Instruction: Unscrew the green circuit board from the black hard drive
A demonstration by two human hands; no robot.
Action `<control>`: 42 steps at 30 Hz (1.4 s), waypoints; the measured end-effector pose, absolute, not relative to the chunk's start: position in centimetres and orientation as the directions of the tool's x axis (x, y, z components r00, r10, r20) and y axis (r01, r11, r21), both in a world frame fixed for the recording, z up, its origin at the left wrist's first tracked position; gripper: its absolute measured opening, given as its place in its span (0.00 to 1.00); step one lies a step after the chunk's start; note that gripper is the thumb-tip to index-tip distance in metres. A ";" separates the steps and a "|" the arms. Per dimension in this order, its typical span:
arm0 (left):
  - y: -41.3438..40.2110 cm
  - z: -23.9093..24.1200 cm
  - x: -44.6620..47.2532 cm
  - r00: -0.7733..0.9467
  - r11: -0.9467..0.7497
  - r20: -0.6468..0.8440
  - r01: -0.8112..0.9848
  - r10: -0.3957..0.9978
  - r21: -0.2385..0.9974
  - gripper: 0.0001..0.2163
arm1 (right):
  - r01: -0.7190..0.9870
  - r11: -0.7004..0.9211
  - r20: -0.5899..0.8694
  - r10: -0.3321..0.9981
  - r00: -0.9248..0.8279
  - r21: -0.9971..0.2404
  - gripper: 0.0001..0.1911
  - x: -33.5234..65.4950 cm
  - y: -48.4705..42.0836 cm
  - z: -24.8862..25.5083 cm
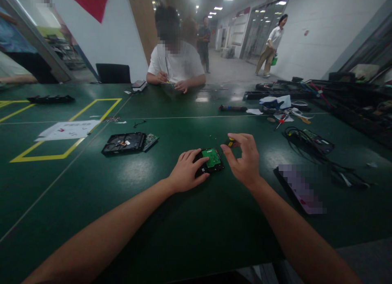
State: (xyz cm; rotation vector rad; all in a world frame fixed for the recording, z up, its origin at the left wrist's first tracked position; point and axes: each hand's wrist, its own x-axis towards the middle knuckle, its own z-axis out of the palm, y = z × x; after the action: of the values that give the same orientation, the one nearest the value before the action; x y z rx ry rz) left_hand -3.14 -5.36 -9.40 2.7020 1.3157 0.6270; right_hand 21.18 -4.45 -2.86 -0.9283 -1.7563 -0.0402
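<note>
On the green tabletop lies a hard drive (211, 158) with its green circuit board facing up. My left hand (190, 169) rests over its left side, thumb along the near edge and fingers across the top, holding it against the table. Just right of and above the drive, my right hand (245, 159) pinches a small screwdriver (230, 142) with a black and yellow handle between thumb and fingers. Its shaft and tip are too small to make out. Several tiny pale bits, perhaps screws, are scattered beyond the drive.
Left of me lies another black drive (124, 143) beside a loose circuit board (150, 142). To the right are a phone-like slab (300, 190), black cables (324, 161) and a screwdriver (281, 120). A person (176, 65) sits across the table (153, 227), hands on its far edge.
</note>
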 end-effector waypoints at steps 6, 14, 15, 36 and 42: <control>-5.4 -9.3 -3.1 0.550 -0.629 0.322 0.739 0.770 0.242 0.28 | 0.581 0.706 0.805 0.577 -0.138 -0.406 0.23 21.2 -4.4 -3.1; -5.4 -9.3 -3.1 0.546 -0.627 0.323 0.738 0.773 0.250 0.28 | 0.597 0.703 0.818 0.560 -0.131 -0.386 0.22 21.1 -4.6 -2.9; -5.4 -9.3 -3.1 0.546 -0.626 0.323 0.738 0.773 0.253 0.28 | 0.606 0.701 0.826 0.551 -0.123 -0.377 0.21 21.1 -4.6 -2.8; -5.3 -9.4 -3.1 0.544 -0.631 0.341 0.736 0.767 0.245 0.27 | 0.565 0.713 0.789 0.592 -0.166 -0.416 0.24 21.3 -4.3 -3.3; -5.4 -9.3 -3.0 0.549 -0.634 0.337 0.735 0.765 0.241 0.28 | 0.554 0.707 0.766 0.617 -0.181 -0.439 0.27 21.3 -4.2 -3.5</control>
State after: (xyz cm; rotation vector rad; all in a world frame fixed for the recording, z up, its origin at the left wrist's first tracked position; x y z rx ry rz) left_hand -3.02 -5.40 -9.26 2.7016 1.3098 0.6413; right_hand 21.31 -4.25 -3.53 -0.9173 -1.8454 0.0738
